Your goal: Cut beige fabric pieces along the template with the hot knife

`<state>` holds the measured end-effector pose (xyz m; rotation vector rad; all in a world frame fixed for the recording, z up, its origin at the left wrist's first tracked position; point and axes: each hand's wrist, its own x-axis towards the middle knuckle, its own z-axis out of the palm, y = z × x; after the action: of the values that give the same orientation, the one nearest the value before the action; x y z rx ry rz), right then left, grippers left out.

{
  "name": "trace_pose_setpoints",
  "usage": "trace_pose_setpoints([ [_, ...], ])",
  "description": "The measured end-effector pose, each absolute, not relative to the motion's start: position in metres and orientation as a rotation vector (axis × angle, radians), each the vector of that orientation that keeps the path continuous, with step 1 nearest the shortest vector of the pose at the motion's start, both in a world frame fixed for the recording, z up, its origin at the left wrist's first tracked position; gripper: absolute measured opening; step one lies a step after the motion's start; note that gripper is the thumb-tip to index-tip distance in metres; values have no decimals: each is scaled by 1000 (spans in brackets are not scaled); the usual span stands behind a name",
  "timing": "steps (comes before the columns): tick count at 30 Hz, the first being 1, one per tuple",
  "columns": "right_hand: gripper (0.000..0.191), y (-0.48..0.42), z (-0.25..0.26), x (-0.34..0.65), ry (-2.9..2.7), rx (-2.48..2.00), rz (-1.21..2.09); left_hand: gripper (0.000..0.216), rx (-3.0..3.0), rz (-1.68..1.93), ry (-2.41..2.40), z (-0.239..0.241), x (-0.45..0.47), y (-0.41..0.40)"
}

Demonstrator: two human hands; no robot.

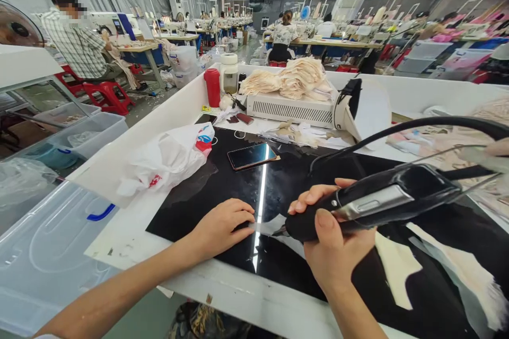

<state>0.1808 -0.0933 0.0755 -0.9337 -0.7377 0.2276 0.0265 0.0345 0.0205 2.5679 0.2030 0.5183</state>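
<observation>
My right hand [338, 238] is wrapped round a black and silver corded handheld power tool [369, 201]. The tool's narrow metal tip [280, 231] points left and meets a thin, pale, see-through piece [274, 222] on the glossy black board [191, 206]. At the left end of that piece, my left hand [226, 225] rests low on the board, thumb and fingertips together on its edge. To the right of my right hand lie a cream cut piece [397, 267] and a grey and pale pink layered piece [457, 270].
A smartphone [253, 156] and a crumpled white plastic bag [170, 156] are beyond my hands. Behind them stand a vented white box [290, 110] with stacked cream fabric [302, 79] on top and a red bottle [212, 88]. The tool's black cable [417, 123] arcs across the right side.
</observation>
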Motion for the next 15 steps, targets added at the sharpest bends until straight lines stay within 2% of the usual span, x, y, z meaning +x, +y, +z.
trace_pose_setpoints([
  [4,41,-82,72,176,-741,-942,229,18,2571,524,227,22,23,35],
  [15,38,-66,66,170,-759,-918,238,23,2795,571,72,21,7,31],
])
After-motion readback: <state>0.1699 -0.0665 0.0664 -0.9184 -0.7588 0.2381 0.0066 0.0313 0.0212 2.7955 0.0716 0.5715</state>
